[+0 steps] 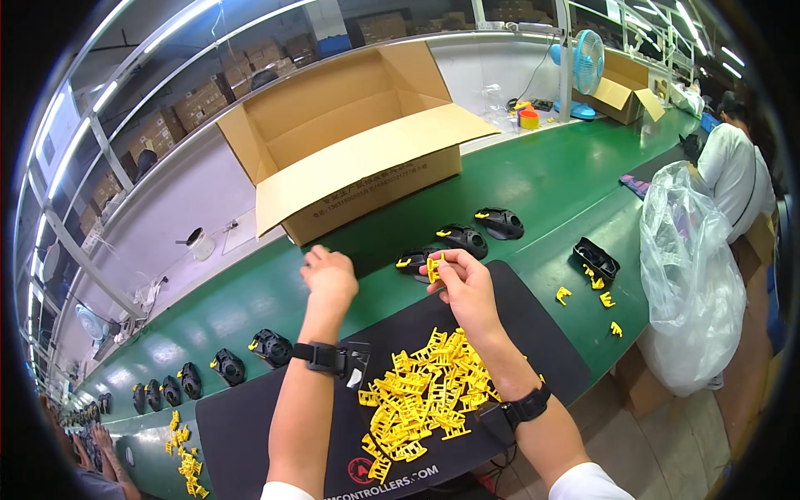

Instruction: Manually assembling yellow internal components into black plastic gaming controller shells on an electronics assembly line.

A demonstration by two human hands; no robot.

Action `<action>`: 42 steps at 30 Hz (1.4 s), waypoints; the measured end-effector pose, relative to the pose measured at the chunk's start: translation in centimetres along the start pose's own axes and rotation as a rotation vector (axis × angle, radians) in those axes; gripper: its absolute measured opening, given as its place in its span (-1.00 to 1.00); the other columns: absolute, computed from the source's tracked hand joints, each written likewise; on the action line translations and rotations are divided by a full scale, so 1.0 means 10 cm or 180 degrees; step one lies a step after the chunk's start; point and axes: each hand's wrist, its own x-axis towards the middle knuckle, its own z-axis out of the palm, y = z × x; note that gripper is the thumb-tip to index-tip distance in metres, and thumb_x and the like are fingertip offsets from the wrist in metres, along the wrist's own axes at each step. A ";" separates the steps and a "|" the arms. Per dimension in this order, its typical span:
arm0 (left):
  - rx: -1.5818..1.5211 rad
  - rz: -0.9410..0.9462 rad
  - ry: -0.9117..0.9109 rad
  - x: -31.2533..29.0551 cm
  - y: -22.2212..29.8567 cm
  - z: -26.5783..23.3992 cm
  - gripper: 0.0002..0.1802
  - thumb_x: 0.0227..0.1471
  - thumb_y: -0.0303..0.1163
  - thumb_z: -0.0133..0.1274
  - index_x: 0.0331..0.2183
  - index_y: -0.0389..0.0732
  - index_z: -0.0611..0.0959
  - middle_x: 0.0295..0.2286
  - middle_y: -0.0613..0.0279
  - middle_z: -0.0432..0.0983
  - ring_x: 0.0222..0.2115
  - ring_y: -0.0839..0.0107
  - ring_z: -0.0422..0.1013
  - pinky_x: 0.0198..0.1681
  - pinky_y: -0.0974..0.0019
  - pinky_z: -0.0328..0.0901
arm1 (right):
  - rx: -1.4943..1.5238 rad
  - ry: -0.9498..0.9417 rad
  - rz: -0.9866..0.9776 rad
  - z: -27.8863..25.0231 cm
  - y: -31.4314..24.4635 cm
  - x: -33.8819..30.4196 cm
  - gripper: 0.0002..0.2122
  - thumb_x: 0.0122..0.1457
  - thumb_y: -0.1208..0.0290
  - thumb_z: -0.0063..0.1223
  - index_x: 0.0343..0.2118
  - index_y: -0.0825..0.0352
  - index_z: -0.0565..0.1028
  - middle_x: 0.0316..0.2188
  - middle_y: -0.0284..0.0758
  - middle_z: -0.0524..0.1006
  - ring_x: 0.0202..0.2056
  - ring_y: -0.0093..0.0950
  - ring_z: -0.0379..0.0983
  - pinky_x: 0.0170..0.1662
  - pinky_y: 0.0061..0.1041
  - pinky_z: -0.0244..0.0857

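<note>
My right hand pinches a small yellow plastic clip between thumb and fingers, over the far edge of a black mat. Just behind it sits a black mouse-shaped shell, partly covered by the hand. My left hand is raised over the green surface in front of the cardboard box; its fingers are smeared by motion, and whether they hold anything cannot be made out. A heap of similar yellow clips lies on the mat between my forearms. Both wrists wear black straps.
A large open cardboard box stands on the green bench. Black shells with yellow parts line up leftward; two more sit right. Loose clips lie beside a dark shell. A clear plastic bag hangs right, near another person.
</note>
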 end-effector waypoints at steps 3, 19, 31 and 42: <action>-0.0236 0.0200 0.0390 -0.05 -0.01 0.02 -0.54 -0.08 -0.30 0.22 -0.14 -0.35 0.61 -0.02 -0.11 0.31 0.06 -0.01 0.26 0.02 -0.01 0.31 | 0.0083 0.0094 -0.0075 -0.02 -0.02 -0.02 -0.84 0.33 0.47 -0.08 -0.14 0.40 0.50 -0.28 -0.29 0.64 -0.41 -0.65 0.51 -0.45 -0.71 0.25; -0.4145 0.0351 -0.1306 -0.33 -0.08 0.27 -0.24 -0.07 -0.12 0.33 0.13 -0.12 0.42 -0.20 -0.02 0.47 -0.17 0.14 0.49 -0.10 0.13 0.42 | 0.0760 -0.0431 0.0067 0.02 -0.01 -0.06 -0.86 0.29 0.48 0.01 -0.21 0.40 0.56 -0.33 -0.35 0.56 -0.38 -0.62 0.47 -0.41 -0.67 0.29; -0.8335 0.1230 -0.2282 -1.65 -0.69 0.50 -0.19 0.02 -0.15 0.16 0.26 -0.08 0.25 0.13 -0.02 0.33 0.05 0.04 0.39 0.10 0.05 0.29 | -0.0336 -0.1794 0.0169 0.34 0.06 -0.40 -0.85 0.23 0.53 0.11 -0.16 0.39 0.53 -0.32 -0.41 0.60 -0.30 -0.66 0.51 -0.26 -0.67 0.37; -0.8356 0.0696 -0.2495 -1.73 -0.67 0.41 0.07 -0.11 -0.45 0.11 0.37 0.05 -0.03 0.19 0.10 0.24 0.19 0.17 0.25 0.27 0.02 0.12 | -0.0542 -0.1705 0.0404 0.40 0.02 -0.44 -0.87 0.19 0.54 0.16 -0.22 0.37 0.50 -0.39 -0.43 0.55 -0.36 -0.69 0.48 -0.31 -0.68 0.34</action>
